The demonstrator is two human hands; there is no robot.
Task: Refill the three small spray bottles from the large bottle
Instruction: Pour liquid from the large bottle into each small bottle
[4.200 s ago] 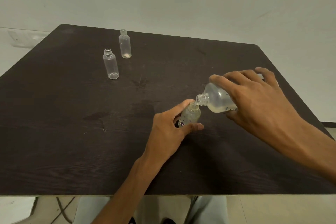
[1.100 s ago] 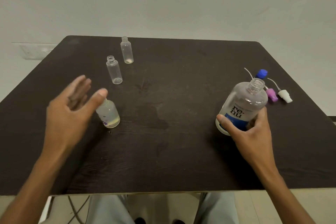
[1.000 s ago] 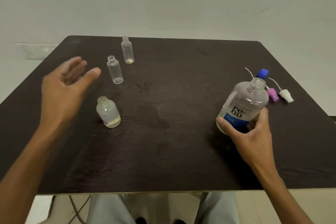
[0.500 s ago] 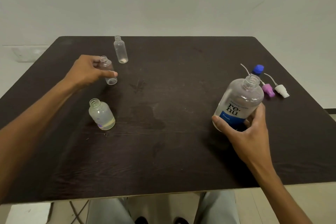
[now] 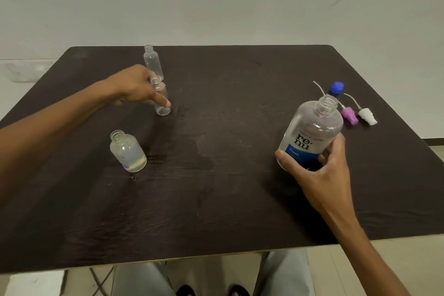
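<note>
Having left the first-filled small bottle (image 5: 128, 152) on the tabletop (image 5: 216, 199), the left hand (image 5: 134, 86) gripped the second small bottle (image 5: 161, 100) for refilling, while the right hand (image 5: 322, 173) held the large bottle (image 5: 312, 132).

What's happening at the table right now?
A person is refilling small bottles. The left hand grips an empty small bottle at the table's far left. The right hand holds the open large bottle upright. One squat bottle already holds liquid; another slim bottle waits behind.
</note>
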